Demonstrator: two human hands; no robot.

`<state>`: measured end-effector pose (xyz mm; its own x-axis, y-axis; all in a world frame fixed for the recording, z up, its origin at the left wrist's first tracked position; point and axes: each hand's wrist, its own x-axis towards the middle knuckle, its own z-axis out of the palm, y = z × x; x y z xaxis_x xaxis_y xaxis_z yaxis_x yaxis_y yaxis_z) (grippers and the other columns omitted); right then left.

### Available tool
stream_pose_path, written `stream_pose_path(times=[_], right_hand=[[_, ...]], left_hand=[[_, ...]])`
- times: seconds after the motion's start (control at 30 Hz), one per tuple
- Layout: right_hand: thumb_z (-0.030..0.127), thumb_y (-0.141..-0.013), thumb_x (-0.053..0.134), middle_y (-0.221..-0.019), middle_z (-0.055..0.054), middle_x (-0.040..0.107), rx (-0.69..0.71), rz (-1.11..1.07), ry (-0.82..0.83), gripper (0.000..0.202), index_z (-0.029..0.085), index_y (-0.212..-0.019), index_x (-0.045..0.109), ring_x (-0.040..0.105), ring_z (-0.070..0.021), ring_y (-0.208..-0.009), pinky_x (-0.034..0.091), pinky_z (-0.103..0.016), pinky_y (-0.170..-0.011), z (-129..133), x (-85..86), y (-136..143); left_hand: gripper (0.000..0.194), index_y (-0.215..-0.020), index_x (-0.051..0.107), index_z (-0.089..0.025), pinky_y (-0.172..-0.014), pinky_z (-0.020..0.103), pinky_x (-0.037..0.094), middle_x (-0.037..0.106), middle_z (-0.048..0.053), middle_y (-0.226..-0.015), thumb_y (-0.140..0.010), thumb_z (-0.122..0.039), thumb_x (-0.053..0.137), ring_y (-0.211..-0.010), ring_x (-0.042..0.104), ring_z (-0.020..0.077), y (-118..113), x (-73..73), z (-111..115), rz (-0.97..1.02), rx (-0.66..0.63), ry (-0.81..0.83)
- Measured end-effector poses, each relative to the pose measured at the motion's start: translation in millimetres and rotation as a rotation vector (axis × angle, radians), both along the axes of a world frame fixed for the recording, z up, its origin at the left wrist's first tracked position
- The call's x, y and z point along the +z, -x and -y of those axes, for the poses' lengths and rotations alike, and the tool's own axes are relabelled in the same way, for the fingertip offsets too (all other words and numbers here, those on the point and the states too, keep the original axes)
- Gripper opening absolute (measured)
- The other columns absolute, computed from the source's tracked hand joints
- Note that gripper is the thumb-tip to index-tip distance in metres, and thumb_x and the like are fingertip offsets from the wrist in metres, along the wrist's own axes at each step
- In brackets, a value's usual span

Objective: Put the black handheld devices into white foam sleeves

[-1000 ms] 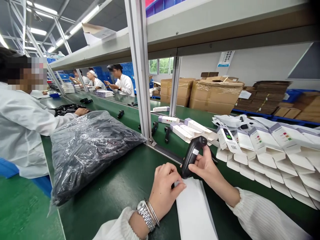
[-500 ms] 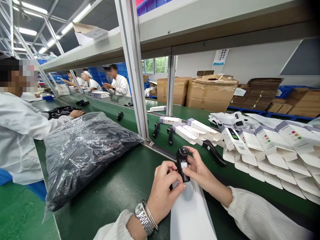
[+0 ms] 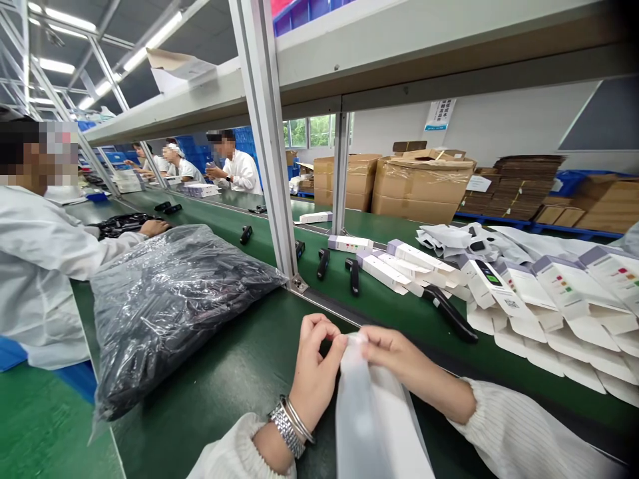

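My left hand [image 3: 315,369] is closed in a pinch on the top edge of a white translucent bag [image 3: 382,426]. My right hand [image 3: 399,356] pinches the same edge just to the right, its fingertips slightly blurred. The bag hangs down toward me, over the green work surface. No black handheld device shows in either hand, and I cannot tell whether one is inside the bag. Beyond my hands, a black curved handheld device [image 3: 452,316] lies by the white boxes, with another black device [image 3: 353,276] farther left.
A clear plastic bag of black items [image 3: 174,313] fills the left of the table. Open white boxes [image 3: 564,299] lie in rows at right. A metal post [image 3: 264,146] stands ahead, under an overhead shelf [image 3: 424,60]. A co-worker in white [image 3: 40,246] sits at left.
The black device held above the bag has gone from sight, and both hands now grip the bag's top edge. Boxes and loose devices beyond have shifted right along the green belt.
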<state>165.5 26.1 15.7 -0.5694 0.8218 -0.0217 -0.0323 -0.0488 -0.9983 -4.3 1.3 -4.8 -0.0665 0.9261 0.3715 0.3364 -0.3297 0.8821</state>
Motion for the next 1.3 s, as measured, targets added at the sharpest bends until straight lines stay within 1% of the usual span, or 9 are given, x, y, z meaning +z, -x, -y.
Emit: stream_pose_path(times=[0.13, 0.23, 0.33, 0.5, 0.7, 0.83, 0.97, 1.13, 1.3], right_hand=[[0.050, -0.087, 0.054, -0.078, 0.002, 0.054, -0.414, 0.001, -0.079, 0.028, 0.022, -0.087, 0.052, 0.053, -0.0147, -0.068, 0.043, -0.025, -0.063, -29.9, 18.3, -25.7], [0.047, -0.092, 0.041, -0.079, 0.000, 0.056, -0.686, 0.344, -0.420, 0.027, 0.023, -0.084, 0.051, 0.056, -0.0193, -0.075, 0.046, -0.031, -0.070, -70.4, 20.8, -57.9], [0.035, -0.088, 0.042, -0.089, -0.006, 0.057, -0.790, 0.645, -0.649, 0.017, 0.022, -0.083, 0.052, 0.056, -0.0267, -0.091, 0.044, -0.042, -0.086, -102.4, 10.9, -78.9], [0.027, -0.083, 0.048, -0.121, -0.012, 0.051, -0.642, 0.731, -0.751, 0.031, 0.020, -0.113, 0.052, 0.050, -0.0274, -0.115, 0.038, -0.042, -0.100, -116.1, -14.2, -54.0], [0.036, -0.085, 0.056, -0.110, -0.008, 0.060, -0.424, 0.833, -0.679, 0.043, 0.028, -0.126, 0.052, 0.059, -0.0254, -0.103, 0.043, -0.037, -0.090, -141.2, -28.6, 19.4], [0.042, -0.082, 0.060, -0.104, -0.010, 0.059, -0.445, 0.865, -0.552, 0.033, 0.025, -0.111, 0.061, 0.057, -0.0315, -0.103, 0.041, -0.043, -0.085, -169.2, -33.7, 39.1], [0.032, -0.082, 0.056, -0.091, -0.007, 0.057, -0.503, 0.741, -0.413, 0.013, 0.021, -0.090, 0.058, 0.060, -0.0246, -0.085, 0.044, -0.040, -0.078, -180.8, -39.5, 30.1], [0.034, -0.085, 0.043, -0.076, 0.002, 0.057, -0.519, 0.418, -0.265, 0.036, 0.022, -0.119, 0.040, 0.061, -0.0189, -0.067, 0.049, -0.035, -0.064, -148.6, -38.1, 7.0], [0.039, -0.076, 0.068, -0.094, 0.000, 0.063, -0.357, -0.073, -0.146, 0.083, 0.035, -0.139, 0.014, 0.068, -0.0190, -0.077, 0.053, -0.040, -0.075, -83.3, -24.7, -14.7]], left_hand=[[0.014, -0.079, 0.056, -0.021, -0.083, 0.033, 0.040, 0.051, 0.001, -0.094, -0.091, -0.026, 0.052, -0.087, 0.052, 0.0174, 5.9, -2.4, -5.5, -0.210, -0.005, 0.096], [0.010, -0.081, 0.057, -0.021, -0.085, 0.037, 0.037, 0.052, 0.000, -0.092, -0.087, -0.029, 0.057, -0.088, 0.052, 0.0196, 6.8, -2.7, -3.9, -0.412, -0.011, 0.173], [0.017, -0.081, 0.056, -0.021, -0.086, 0.038, 0.035, 0.052, 0.000, -0.091, -0.079, -0.035, 0.067, -0.090, 0.052, 0.0214, 4.0, -1.6, 0.9, -0.524, -0.038, 0.206], [0.034, -0.081, 0.054, -0.021, -0.085, 0.037, 0.034, 0.051, 0.000, -0.092, -0.063, -0.033, 0.080, -0.090, 0.049, 0.0210, -2.0, -1.6, 5.9, -0.590, -0.084, 0.212], [0.019, -0.068, 0.052, -0.018, -0.081, 0.036, 0.032, 0.053, -0.001, -0.080, -0.081, -0.025, 0.064, -0.081, 0.048, 0.0178, -3.4, -7.2, 6.7, -0.675, -0.139, 0.191], [0.028, -0.067, 0.055, -0.018, -0.078, 0.036, 0.033, 0.055, 0.000, -0.080, -0.094, -0.025, 0.049, -0.081, 0.050, 0.0171, -2.9, -9.8, 7.0, -0.663, -0.142, 0.133], [0.034, -0.065, 0.054, -0.018, -0.077, 0.037, 0.033, 0.056, 0.001, -0.079, -0.097, -0.028, 0.046, -0.079, 0.050, 0.0177, -3.3, -9.3, 6.2, -0.657, -0.127, 0.088], [0.025, -0.071, 0.056, -0.020, -0.079, 0.038, 0.033, 0.059, 0.000, -0.078, -0.095, -0.022, 0.048, -0.077, 0.051, 0.0182, -5.0, -4.5, 6.4, -0.631, -0.125, 0.036], [0.014, -0.082, 0.055, -0.021, -0.084, 0.036, 0.034, 0.059, -0.003, -0.078, -0.089, -0.010, 0.050, -0.076, 0.052, 0.0160, -5.4, -0.5, 8.2, -0.549, -0.140, 0.006]])
